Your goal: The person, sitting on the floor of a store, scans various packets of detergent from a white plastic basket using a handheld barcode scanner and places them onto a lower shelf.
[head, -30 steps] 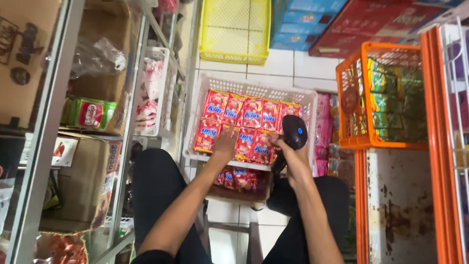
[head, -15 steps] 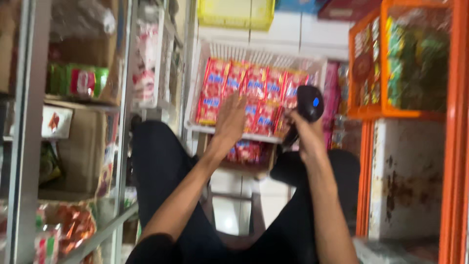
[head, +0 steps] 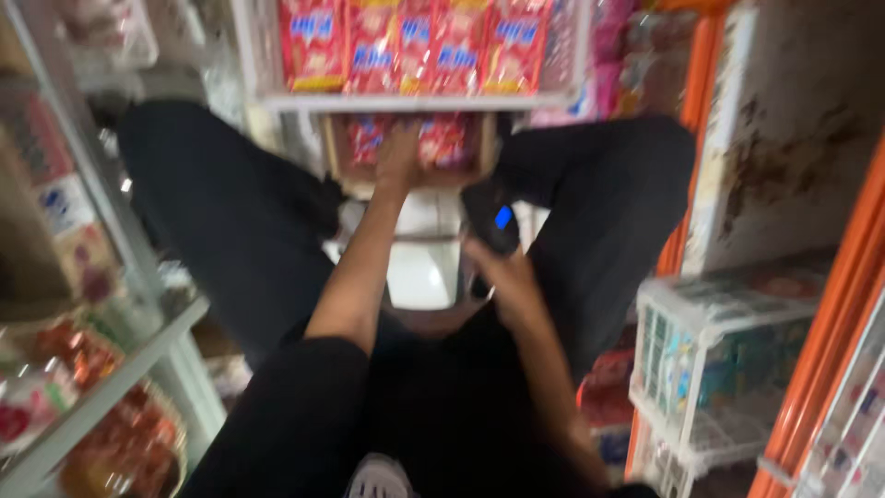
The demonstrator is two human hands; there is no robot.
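Shop shelves [head: 111, 369] stand at the left, and the left hand [head: 398, 159], which has dropped from the upper white basket [head: 406, 100], now lies flat and open on red snack packs [head: 442, 140] in the lower box, while the right hand [head: 502, 277] stays wrapped around a black scanner [head: 490, 221].

Pale tiled floor [head: 419, 277] between the hands. Grey metal shelving rack [head: 120, 369] left of them; orange metal frame [head: 830, 323] and stained white wall panel [head: 793, 138] to their right. Dim, blurred light.
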